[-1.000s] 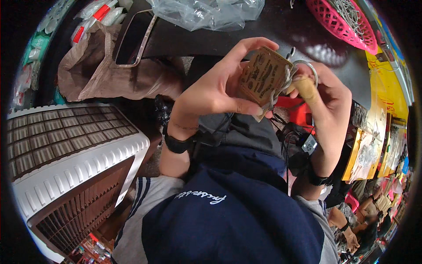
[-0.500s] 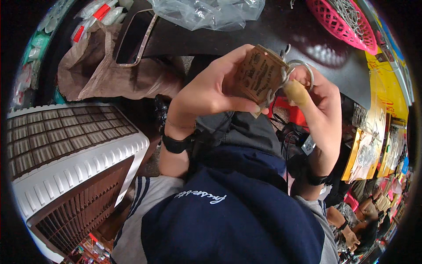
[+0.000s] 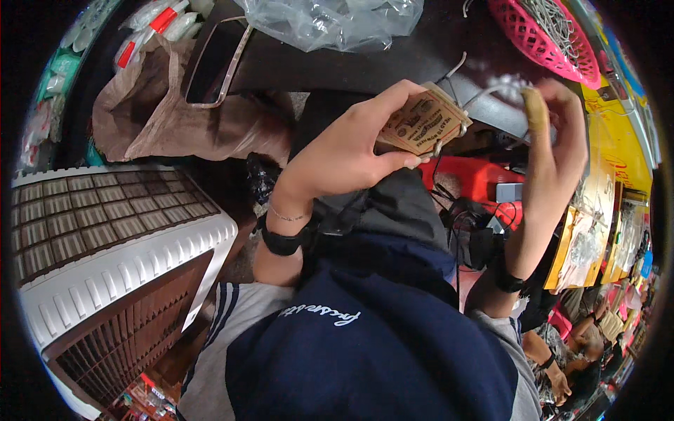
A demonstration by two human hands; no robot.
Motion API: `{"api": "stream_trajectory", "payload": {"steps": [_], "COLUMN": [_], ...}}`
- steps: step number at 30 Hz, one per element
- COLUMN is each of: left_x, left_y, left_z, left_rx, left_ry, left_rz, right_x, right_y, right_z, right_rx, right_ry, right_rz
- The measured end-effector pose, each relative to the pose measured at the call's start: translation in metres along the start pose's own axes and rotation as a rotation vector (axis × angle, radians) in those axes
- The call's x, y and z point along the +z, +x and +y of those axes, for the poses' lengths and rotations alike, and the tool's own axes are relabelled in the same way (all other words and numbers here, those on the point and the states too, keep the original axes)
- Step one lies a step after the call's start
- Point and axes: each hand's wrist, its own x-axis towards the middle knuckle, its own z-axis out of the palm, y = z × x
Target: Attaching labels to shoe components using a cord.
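A small stack of square brown printed card tags (image 3: 426,126) is gripped at its edges by my left hand (image 3: 351,144), thumb below and fingers behind. Grey cord (image 3: 493,89) passes along the stack's right side, with a knot near its lower corner and a loose end sticking up above. My right hand (image 3: 558,133) is closed, pinching the cord to the right of the tags and drawing it out in a loop. The fingertips of that hand are partly hidden behind its thumb, which looks yellowish.
On the dark table (image 3: 309,74) lie a phone (image 3: 216,62), a clear plastic bag (image 3: 333,21) and a pink basket (image 3: 516,31) of grey cords. A brown cloth bag (image 3: 189,133) hangs at the left above a white-and-brown appliance (image 3: 140,259). Another person's hand (image 3: 558,382) shows at lower right.
My right hand has moved away from the tags to the right, pulling the cord out with it. The tags have tilted slightly in my left hand, which stays nearly in place.
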Motion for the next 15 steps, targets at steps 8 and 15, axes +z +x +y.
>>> {"api": "stream_trajectory", "payload": {"steps": [8,15], "left_x": [0.009,0.021], "left_y": [0.004,0.008], "left_z": [0.006,0.012], "left_rx": [0.196,0.276], "left_ry": [0.278,0.330], "left_rz": [-0.011,0.085], "right_x": [-0.006,-0.001], "right_y": [-0.025,-0.026], "right_z": [-0.012,-0.011], "right_rx": [0.327,0.384], "right_ry": [0.257,0.435], "right_rz": [-0.395,-0.408]}}
